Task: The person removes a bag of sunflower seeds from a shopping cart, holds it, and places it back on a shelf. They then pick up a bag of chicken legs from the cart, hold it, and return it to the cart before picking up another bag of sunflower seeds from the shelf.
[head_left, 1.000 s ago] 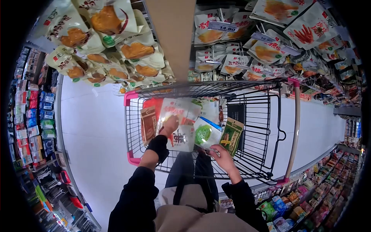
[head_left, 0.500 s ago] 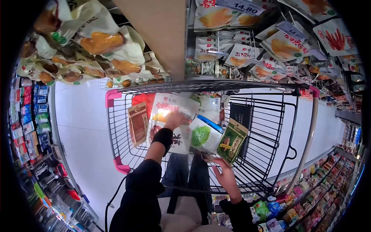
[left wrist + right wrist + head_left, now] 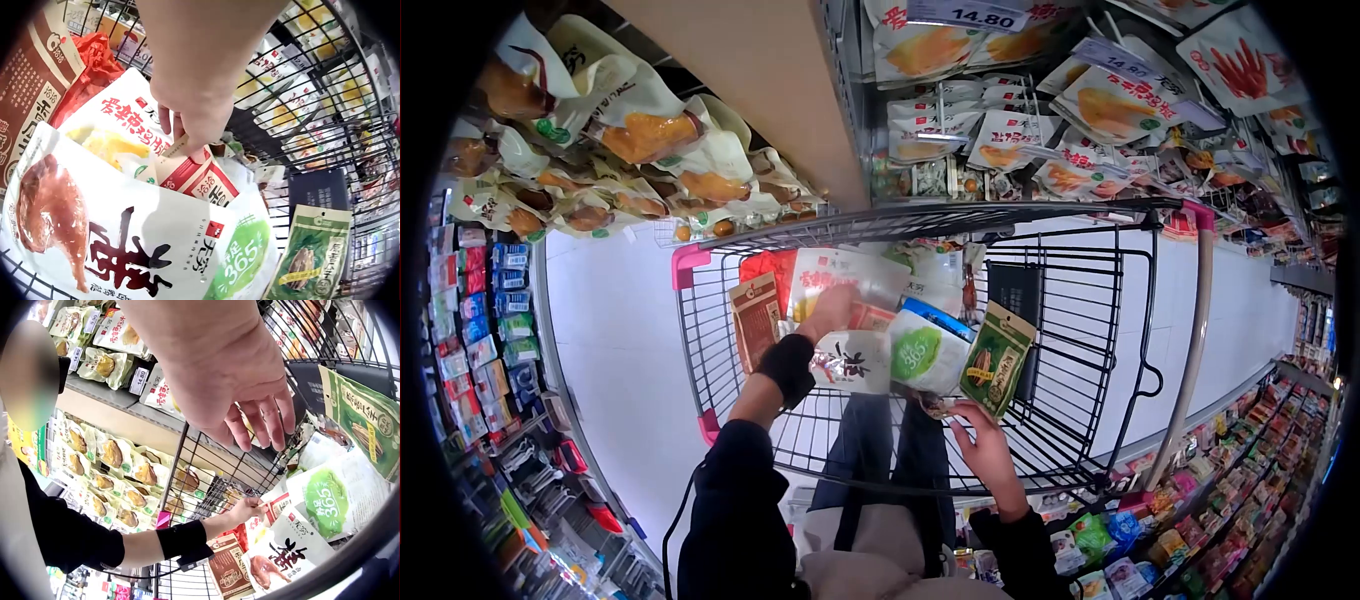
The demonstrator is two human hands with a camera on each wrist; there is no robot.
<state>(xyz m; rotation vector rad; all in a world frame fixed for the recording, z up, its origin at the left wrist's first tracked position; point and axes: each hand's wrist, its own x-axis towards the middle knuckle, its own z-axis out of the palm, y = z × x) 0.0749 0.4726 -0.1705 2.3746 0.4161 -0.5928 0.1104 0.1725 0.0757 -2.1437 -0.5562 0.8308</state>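
Note:
My left hand point(image 3: 832, 308) reaches into the shopping cart and pinches the top edge of a red-and-cream seed bag point(image 3: 195, 177). That bag stands between a white drumstick bag point(image 3: 112, 231) in front and a white bag of yellow chicken pieces point(image 3: 119, 134) behind. My right hand point(image 3: 985, 450) hovers at the cart's near side, fingers loose and holding nothing, as the right wrist view shows. Closest to it are the green seed bag point(image 3: 998, 360) and the white bag with a green 365 print point(image 3: 925, 350). A brown seed bag point(image 3: 756, 318) leans at the left.
The wire cart point(image 3: 1080, 330) has pink corners and a long handle point(image 3: 1190, 350) on the right. Hanging packs of chicken point(image 3: 645, 130) and price-tagged racks point(image 3: 1000, 130) rise beyond it. Shelves of packaged goods point(image 3: 495, 330) line the left, with more snacks at lower right.
My left hand has shifted slightly left, and the red-and-cream seed bag shows more beside it. My right hand has drawn back from the white 365 bag. The head view has shifted.

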